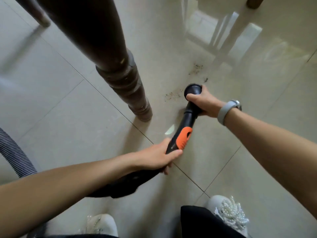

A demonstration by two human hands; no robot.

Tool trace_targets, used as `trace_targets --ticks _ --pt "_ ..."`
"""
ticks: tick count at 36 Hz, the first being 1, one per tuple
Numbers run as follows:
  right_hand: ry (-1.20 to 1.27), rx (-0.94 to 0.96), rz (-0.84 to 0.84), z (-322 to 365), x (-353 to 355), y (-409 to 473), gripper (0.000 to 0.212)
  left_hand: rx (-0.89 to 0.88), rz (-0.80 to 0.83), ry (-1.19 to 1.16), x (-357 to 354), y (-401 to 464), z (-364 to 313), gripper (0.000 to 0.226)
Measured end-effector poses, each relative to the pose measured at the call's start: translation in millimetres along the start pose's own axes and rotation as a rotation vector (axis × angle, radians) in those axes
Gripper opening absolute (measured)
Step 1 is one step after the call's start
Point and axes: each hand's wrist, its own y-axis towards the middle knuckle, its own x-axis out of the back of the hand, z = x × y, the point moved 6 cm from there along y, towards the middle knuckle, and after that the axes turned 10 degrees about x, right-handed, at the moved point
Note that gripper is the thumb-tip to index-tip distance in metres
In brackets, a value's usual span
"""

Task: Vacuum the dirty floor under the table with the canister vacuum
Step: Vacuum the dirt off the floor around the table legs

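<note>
A black vacuum wand [187, 121] with an orange slider [184, 137] points down at the pale tiled floor [240, 169]. Its round brush nozzle [193, 90] sits on the floor amid scattered dirt. My right hand [204, 103] grips the wand just behind the nozzle. Lower down, my left hand [161, 157] grips the handle below the orange slider. Brown crumbs [172, 96] lie left of the nozzle, and more dirt [197, 67] lies beyond it.
A dark turned wooden table leg [127, 83] stands just left of the wand. The grey ribbed vacuum hose [15, 155] curves at the left edge. More furniture legs [41, 19] stand at the top left and top right. My white shoes [228, 213] are at the bottom.
</note>
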Motion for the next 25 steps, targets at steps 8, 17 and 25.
trace_targets --ticks 8,17,25 --pt "-0.383 0.205 0.254 52 -27 26 0.097 0.039 -0.182 -0.302 -29 17 -14 0.032" --pt "-0.709 0.321 0.428 40 -78 28 0.094 0.18 -0.238 -0.321 -54 36 -8 0.046" --pt "-0.95 0.321 0.595 25 -92 22 0.091 0.096 -0.057 -0.348 -66 30 -27 0.039"
